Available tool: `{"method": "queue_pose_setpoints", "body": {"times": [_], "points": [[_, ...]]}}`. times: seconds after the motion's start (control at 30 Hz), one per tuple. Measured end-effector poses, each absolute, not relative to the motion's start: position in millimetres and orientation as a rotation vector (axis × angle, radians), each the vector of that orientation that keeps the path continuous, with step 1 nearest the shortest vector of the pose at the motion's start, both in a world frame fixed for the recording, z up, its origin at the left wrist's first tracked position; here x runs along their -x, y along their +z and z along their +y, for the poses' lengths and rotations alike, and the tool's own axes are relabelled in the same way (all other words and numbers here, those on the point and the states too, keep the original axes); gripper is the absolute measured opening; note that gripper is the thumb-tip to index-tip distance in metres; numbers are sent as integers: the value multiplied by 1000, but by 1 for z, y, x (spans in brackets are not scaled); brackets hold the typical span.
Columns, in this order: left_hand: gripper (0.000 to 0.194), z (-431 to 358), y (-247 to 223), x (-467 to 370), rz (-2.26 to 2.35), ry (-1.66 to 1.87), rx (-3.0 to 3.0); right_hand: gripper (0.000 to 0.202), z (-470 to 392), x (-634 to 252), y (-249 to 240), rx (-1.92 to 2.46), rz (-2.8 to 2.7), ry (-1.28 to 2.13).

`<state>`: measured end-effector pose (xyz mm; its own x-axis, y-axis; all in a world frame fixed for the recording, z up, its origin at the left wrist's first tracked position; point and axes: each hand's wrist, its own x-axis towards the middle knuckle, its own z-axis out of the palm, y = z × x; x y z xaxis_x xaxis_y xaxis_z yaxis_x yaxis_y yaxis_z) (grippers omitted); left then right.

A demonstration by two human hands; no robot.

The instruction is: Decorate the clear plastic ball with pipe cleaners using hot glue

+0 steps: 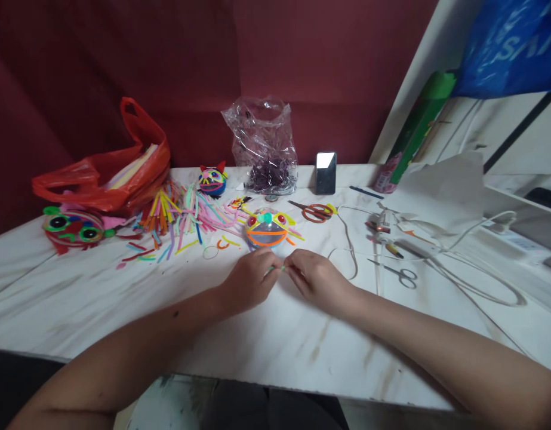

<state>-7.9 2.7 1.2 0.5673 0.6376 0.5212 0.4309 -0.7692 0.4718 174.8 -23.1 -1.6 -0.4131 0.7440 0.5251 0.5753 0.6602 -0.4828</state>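
My left hand (254,278) and my right hand (314,279) meet above the middle of the table, both with fingers pinched. Between their fingertips shows a small green piece (276,269), held from both sides; most of it is hidden. Just beyond them stands a clear round craft face (266,230) with red eyes, a teal nose and an orange-edged mouth. To its left lie colourful fuzzy strips (203,213) and short cut bits. Orange-handled scissors (317,212) rest behind my right hand.
At the left are a red bag (145,173) and a striped craft face (73,230). A small blue craft (212,181), clear bag (268,155) and phone (326,173) stand at the back. Small scissors (406,276), cables (490,289) and a glue gun (379,227) lie right.
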Motion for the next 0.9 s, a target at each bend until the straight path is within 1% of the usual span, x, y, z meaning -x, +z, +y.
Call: {"method": "queue_pose_setpoints", "body": {"times": [0.07,0.17,0.27,0.33,0.43,0.53,0.73,0.9], "points": [[11,3,3,8,827,1037,-2537,16,-24,-174,0,1022,-2093,408],[8,1,8,7,939,1155,-2302,15,-25,-170,1,1023,-1864,731],[8,-4,10,3,1047,1185,-1998,24,-26,-165,-1,1006,-1623,977],[9,-8,9,1,1052,1168,-1905,28,-28,-162,-3,1012,-1524,1023],[10,-11,7,-3,1060,1101,-1823,28,-29,-162,-4,1022,-1521,983],[12,-9,6,-2,1056,998,-1800,25,-27,-165,-3,1048,-1642,866],[13,2,2,5,1015,1059,-2220,14,-23,-171,2,1119,-1903,596],[12,5,-1,9,844,981,-2491,12,-22,-178,8,1062,-2129,537]]}}
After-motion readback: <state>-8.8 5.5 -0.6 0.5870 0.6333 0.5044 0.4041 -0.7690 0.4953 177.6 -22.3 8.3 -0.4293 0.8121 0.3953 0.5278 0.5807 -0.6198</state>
